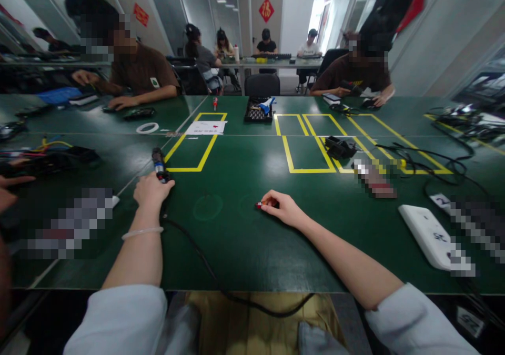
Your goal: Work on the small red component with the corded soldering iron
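My left hand (153, 189) is closed around a black corded hand tool (158, 161) with a blue band. The tool's far end points away from me, near the corner of a yellow taped frame (185, 169). From under that hand a black cord (197, 255) runs towards me and droops past the table edge. At the middle of the green table (236, 250), my right hand (278, 208) pinches a small red piece (259, 205) close to the surface. The fingers hide most of this piece, so its kind is unclear.
A black tray (258, 110) holds a blue-and-white item. Right of centre lie a black device (340, 148), loose cables (418, 160) and a white power bank-like block (428, 236). A printed sheet (205, 128) and a tape roll (147, 128) lie ahead. Other people work across the table.
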A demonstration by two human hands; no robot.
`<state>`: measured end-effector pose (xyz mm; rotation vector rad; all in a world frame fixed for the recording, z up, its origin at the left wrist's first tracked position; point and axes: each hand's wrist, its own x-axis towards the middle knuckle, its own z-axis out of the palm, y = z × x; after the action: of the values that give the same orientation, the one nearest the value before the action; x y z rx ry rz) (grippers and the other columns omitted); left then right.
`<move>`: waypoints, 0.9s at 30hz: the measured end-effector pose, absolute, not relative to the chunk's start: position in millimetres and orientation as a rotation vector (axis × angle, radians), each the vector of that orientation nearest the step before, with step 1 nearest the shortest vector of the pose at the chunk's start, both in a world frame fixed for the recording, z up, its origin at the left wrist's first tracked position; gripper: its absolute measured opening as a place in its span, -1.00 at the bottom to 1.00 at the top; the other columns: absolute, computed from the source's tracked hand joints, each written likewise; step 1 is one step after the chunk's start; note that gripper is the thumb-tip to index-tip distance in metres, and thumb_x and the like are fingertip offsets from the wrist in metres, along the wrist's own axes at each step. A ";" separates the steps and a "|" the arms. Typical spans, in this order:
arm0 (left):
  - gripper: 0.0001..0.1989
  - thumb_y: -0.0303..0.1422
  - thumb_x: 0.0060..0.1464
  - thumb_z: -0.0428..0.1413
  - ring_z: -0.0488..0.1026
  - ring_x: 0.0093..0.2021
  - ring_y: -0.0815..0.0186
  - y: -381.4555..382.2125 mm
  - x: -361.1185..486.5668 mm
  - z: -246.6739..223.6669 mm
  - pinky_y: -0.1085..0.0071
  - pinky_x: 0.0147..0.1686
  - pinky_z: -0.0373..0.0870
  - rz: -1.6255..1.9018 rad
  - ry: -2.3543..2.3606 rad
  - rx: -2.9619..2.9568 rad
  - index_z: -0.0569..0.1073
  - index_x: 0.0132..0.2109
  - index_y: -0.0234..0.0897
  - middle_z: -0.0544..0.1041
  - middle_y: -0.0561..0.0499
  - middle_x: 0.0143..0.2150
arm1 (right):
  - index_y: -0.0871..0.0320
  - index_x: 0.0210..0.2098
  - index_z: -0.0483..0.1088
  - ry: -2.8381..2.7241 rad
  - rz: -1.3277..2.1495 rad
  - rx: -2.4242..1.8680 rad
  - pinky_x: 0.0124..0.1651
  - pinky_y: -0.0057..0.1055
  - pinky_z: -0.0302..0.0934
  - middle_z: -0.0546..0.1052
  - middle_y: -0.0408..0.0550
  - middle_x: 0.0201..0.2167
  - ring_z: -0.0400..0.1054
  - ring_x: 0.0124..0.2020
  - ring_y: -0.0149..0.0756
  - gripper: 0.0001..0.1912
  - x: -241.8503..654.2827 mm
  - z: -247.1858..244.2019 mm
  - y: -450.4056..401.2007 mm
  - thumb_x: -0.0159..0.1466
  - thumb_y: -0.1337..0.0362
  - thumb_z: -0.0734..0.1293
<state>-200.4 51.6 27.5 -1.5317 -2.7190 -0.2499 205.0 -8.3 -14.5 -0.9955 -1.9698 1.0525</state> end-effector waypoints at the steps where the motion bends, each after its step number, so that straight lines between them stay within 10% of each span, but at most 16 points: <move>1: -0.34 0.03 0.04 0.08 0.39 -0.03 -0.10 51.0 -195.2 28.0 0.07 -0.17 0.38 -0.263 -2.713 -1.530 0.33 0.14 -0.36 0.38 -0.32 0.07 | 0.18 -0.23 0.39 -1.970 1.052 -1.000 -0.31 -0.47 0.18 0.43 -0.16 -0.42 0.27 -0.41 -0.42 -0.82 205.2 -14.5 -8.2 0.24 0.20 0.34; 27: -0.36 -0.18 0.05 0.14 0.32 0.05 0.07 1.5 -6.2 5.5 0.24 0.00 0.34 -0.523 -1.682 -2.582 0.23 0.26 -0.23 0.36 -0.16 0.09 | 0.16 -0.27 0.37 -1.793 0.900 -1.085 -0.34 -0.44 0.21 0.43 -0.13 -0.38 0.26 -0.44 -0.42 -0.83 204.9 -18.0 -2.2 0.22 0.19 0.35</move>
<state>-6.2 1.5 5.5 -2.5817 -1.6823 -0.5229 204.9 -2.2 -18.0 -1.0853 -1.7929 0.9002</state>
